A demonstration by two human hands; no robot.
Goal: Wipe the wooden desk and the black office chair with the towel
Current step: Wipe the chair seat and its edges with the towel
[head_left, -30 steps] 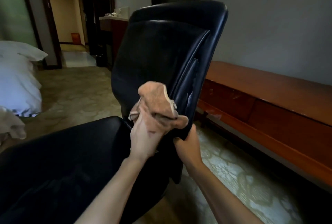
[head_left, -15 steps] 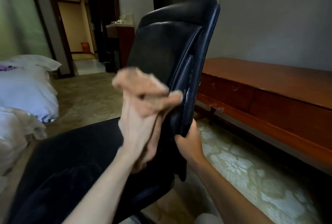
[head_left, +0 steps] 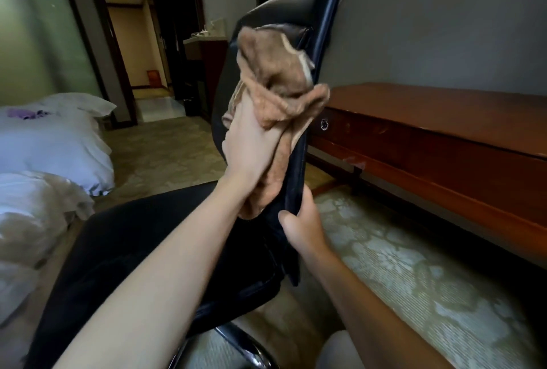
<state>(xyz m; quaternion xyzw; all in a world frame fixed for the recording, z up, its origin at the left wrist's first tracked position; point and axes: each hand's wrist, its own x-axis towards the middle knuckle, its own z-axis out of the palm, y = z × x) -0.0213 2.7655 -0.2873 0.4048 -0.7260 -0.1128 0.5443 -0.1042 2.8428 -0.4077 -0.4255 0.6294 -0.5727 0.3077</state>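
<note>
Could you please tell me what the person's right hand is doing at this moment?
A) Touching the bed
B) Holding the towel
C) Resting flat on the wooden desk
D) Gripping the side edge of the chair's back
D: the right hand grips the lower side edge of the black office chair, while the left hand holds the towel against its back.

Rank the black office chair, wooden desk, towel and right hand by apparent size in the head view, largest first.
1. black office chair, nearest the camera, so its lead is only apparent
2. wooden desk, cut off at the frame edge
3. towel
4. right hand, gripping the chair's back edge
</note>
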